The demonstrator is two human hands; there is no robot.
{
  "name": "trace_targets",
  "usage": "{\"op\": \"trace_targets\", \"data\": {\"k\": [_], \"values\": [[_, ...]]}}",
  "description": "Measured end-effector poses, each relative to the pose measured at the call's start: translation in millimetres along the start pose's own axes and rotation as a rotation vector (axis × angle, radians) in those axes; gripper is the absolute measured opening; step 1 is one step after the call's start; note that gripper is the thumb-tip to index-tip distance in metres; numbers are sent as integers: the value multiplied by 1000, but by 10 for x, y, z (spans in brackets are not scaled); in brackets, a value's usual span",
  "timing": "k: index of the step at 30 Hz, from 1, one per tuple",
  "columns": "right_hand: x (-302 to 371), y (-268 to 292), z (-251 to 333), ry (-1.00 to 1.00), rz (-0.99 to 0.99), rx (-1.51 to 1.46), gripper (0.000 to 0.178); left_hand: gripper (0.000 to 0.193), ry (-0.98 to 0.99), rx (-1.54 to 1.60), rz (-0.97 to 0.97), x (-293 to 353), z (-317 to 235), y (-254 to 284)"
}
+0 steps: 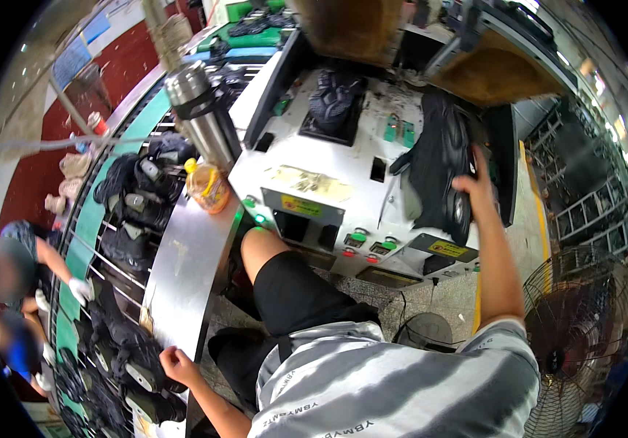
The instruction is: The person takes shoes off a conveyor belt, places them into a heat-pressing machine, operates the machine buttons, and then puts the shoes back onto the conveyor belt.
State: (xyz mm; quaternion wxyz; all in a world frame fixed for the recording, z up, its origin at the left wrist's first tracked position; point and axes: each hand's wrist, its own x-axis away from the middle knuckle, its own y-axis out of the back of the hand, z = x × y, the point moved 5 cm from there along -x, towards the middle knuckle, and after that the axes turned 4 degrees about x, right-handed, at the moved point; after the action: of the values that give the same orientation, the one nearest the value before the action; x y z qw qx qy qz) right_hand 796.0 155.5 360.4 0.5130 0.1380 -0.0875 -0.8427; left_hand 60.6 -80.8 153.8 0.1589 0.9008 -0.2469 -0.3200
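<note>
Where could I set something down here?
The metal bench top has a bare stretch between the yellow-capped bottle and the left hand. The conveyor is crowded with black shoes, and the machine is taken up at right by black footwear and the right hand.

Polished metal is caught gleaming on the flask (219,135) — smooth, duller metal is seen along the bench (182,288); glossy plastic is shown by the bottle (209,193), soft cloth by the shirt (401,379), a mostly matt surface by the black item (438,157).

Bright scene, strong fisheye edge distortion.
</note>
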Motion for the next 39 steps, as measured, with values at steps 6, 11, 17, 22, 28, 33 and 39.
{"op": "trace_targets", "data": {"k": [6, 11, 17, 22, 28, 33, 39], "values": [[-1492, 1160, -49, -91, -286, 597, 109, 8, 227, 11, 229, 131, 583, -829], [-2445, 1219, -666, -199, -161, 711, 110, 12, 262, -147, 211, 189, 407, -1066], [-2547, 827, -1205, -399, -70, 1014, 111, 13, 274, -183, 270, 191, 304, -1226], [-1815, 791, -727, -416, -105, 1012, 96, 11, 184, 270, 622, 478, -381, -2254], [-36, 881, -914, 438, -451, 767, 31, 25, -334, 374, 1418, 1601, -2605, -3263], [1521, 1606, -2866, 238, -958, 590, 29, 27, -606, 503, 1639, 2545, -3443, -3696], [1715, 1572, -3497, -388, -922, -261, 39, 23, -322, 422, 1723, 2824, -3304, -4073]]}}
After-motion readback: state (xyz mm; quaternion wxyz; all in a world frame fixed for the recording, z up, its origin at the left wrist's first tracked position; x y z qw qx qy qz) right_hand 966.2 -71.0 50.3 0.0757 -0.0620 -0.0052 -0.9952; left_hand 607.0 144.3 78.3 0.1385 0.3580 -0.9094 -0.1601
